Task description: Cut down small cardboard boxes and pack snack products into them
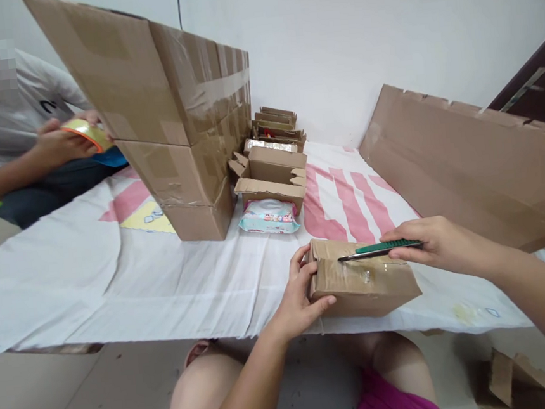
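Note:
A small taped cardboard box [363, 282] lies on the white and pink cloth [117, 282] near its front edge. My left hand [302, 297] grips the box's left end, thumb and fingers wrapped round it. My right hand [431, 244] is closed round a green-handled utility knife [381, 249]. The knife's blade lies across the top of the box, its tip on the tape.
A tall stack of taped cartons [173, 111] stands at the left centre. Small open boxes [272, 172] and a wet-wipes pack [268, 216] sit behind. A flat cardboard sheet [478, 161] leans at the right. Another person at the far left holds a tape roll [82, 133].

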The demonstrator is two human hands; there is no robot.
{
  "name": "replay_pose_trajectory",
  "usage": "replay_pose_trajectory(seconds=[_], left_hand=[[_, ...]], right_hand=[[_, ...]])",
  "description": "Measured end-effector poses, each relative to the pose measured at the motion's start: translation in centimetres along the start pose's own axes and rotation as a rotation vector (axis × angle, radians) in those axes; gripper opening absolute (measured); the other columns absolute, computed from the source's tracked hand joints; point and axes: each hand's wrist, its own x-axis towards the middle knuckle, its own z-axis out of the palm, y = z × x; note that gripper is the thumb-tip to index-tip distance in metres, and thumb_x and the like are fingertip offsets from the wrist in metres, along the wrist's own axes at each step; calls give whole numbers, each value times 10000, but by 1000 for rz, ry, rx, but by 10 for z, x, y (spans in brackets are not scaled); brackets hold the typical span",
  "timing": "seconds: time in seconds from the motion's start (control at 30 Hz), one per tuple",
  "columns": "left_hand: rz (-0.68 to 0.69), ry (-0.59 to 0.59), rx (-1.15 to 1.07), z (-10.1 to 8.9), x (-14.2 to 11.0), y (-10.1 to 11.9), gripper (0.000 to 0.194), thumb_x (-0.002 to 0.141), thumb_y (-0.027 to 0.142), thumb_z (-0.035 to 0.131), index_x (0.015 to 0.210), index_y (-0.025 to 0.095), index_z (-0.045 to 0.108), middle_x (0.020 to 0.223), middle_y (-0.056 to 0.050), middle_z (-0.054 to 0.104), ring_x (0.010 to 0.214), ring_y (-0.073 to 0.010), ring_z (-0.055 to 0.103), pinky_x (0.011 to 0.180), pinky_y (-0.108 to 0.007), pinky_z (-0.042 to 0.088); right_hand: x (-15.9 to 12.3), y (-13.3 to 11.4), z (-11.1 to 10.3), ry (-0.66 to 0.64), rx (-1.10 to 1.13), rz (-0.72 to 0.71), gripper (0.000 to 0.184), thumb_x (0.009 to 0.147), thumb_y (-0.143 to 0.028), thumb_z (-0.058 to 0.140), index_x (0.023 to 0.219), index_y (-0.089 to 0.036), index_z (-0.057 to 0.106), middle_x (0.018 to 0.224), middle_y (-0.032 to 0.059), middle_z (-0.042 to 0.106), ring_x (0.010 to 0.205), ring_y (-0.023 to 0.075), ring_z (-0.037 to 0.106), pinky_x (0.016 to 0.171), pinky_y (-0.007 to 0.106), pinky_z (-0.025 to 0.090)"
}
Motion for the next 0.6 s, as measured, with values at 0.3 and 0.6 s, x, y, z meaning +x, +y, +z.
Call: replay_pose_trajectory(seconds=[0.3, 0.6], left_hand=[[13, -29, 85, 0, -1, -1, 486, 794, 505, 715, 1151, 248, 508, 1538, -126, 192, 1491, -345, 176, 1195, -535, 224], [-6, -52, 130, 0, -2, 1, 479, 772, 480, 742, 1116, 238, 514, 1544, -135, 175, 1483, -368, 184, 1183, -550, 241]], right_hand=[[13, 12, -1, -95, 30, -42, 371, 913, -550, 541, 1051, -251, 713, 856, 17, 748, 703, 148, 666, 622, 252, 480], [1, 12, -2, -114, -24, -11, 360, 929, -545, 518, 1038, -252, 698, 876, 24, 741, 714, 158, 666, 604, 258, 461]])
